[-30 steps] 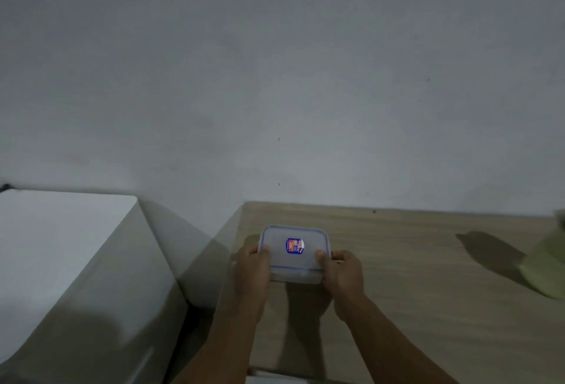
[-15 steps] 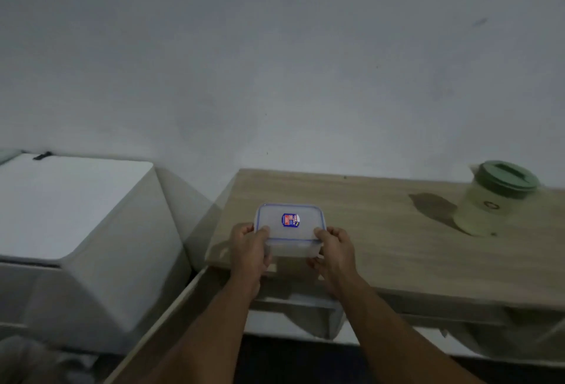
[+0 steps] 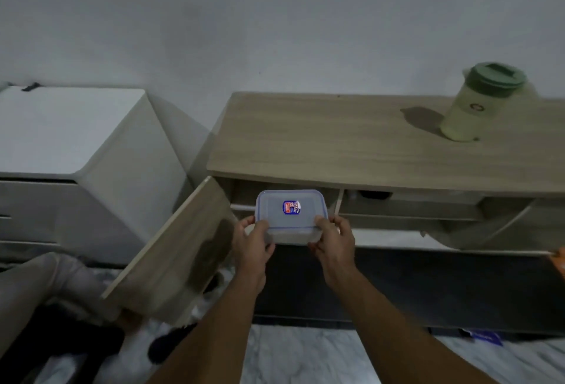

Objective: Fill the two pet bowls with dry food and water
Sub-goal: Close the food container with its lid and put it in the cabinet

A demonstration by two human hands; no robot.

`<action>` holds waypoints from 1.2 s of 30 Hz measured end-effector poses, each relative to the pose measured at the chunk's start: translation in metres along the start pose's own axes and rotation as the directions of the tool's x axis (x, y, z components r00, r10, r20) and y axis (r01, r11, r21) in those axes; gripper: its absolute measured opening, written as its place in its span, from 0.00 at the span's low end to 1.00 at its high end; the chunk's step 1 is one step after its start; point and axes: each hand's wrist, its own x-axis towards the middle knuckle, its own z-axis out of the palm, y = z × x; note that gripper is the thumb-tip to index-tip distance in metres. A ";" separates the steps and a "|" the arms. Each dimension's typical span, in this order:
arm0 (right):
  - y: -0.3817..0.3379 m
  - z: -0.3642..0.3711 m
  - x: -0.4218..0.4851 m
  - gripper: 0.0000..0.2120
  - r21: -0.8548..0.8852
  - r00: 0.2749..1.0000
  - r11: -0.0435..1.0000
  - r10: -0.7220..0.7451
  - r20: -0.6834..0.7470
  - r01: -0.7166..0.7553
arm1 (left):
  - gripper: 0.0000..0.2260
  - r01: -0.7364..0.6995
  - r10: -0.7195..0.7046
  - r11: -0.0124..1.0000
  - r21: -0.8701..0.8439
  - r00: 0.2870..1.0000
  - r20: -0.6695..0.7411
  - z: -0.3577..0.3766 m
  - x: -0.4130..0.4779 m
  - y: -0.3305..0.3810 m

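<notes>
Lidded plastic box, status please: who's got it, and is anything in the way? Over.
Copy: box lid on, gripped by left hand and right hand. Held before open cupboard. Door swung out left of it.

Both bare forearms reach forward side by side, the left hand (image 3: 253,243) and right hand (image 3: 333,240) each curled in a grip, thumbs on top.

place: home, a lived-in room
evidence: wood-look cabinet (image 3: 351,139) (door open), white chest (image 3: 76,139), green-lidded jug (image 3: 477,105), marble-pattern floor (image 3: 305,353)
</notes>
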 end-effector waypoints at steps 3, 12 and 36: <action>0.029 -0.006 0.004 0.11 0.042 0.999 0.999 0.023 -0.024 -0.022 | 0.16 0.031 -0.030 0.999 -0.025 0.999 0.021 -0.011 0.006 -0.026; 0.107 -0.002 0.033 0.09 0.162 0.991 0.986 0.051 -0.120 -0.031 | 0.18 0.132 -0.126 0.987 -0.090 0.990 0.065 -0.038 0.051 -0.086; 0.123 0.023 0.158 0.07 0.254 0.984 0.967 0.042 -0.174 0.004 | 0.13 0.092 -0.080 0.982 -0.167 0.994 0.076 0.016 0.151 -0.122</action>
